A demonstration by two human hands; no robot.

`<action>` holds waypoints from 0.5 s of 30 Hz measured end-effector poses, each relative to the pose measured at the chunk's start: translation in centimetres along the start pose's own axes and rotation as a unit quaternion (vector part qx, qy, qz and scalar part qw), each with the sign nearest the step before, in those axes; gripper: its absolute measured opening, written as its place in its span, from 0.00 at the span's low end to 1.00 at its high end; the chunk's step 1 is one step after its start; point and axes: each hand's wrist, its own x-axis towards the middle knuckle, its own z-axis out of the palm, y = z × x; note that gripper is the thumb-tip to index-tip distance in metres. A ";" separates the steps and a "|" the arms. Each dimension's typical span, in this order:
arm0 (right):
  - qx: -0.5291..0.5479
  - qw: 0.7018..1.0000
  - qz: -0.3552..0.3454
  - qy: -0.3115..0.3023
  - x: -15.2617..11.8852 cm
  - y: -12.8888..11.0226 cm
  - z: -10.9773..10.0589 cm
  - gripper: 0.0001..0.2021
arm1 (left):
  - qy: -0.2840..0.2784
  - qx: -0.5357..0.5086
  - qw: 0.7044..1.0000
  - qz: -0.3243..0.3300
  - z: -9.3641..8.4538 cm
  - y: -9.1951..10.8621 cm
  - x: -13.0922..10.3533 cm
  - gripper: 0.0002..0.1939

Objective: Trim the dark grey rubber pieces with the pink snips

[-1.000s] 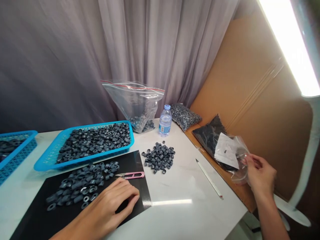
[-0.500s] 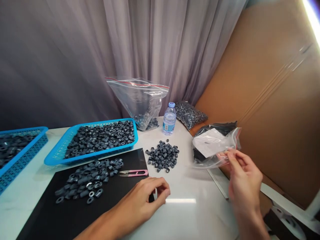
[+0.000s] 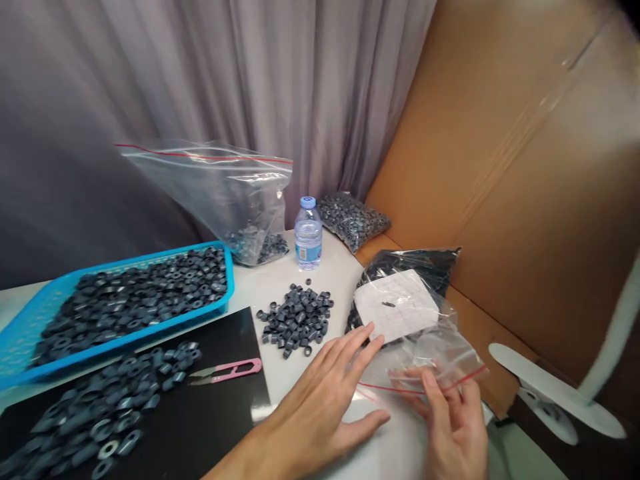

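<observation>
A clear zip bag (image 3: 425, 357) with a red seal line lies at the table's right edge. Inside it are a white paper slip (image 3: 397, 303) and dark contents I cannot make out. My right hand (image 3: 453, 413) pinches the bag at its red-edged mouth, thumb on top. My left hand (image 3: 333, 390) is open, fingers stretched over the bag's left side; whether they touch it I cannot tell. To its left, a pile of small dark grey ring-shaped pieces (image 3: 297, 317) sits on the white table.
A black mat (image 3: 220, 420) holds larger grey rings and pink thread snips (image 3: 237, 368). Behind stand a blue basket (image 3: 150, 333) full of rings, an upright zip bag (image 3: 215, 193), a water bottle (image 3: 309, 237) and a filled bag (image 3: 353, 220). Brown cardboard (image 3: 525, 167) rises at right.
My left hand has moved right and spread its fingers by the bag. My right hand has brought the bag's mouth lower and nearer. The view has turned right.
</observation>
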 end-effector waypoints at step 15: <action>-0.096 0.986 -0.071 0.112 0.5 -1.7 -1.1 0.19 | -0.006 0.151 0.988 0.038 2.2 -1.2 0.5 0.36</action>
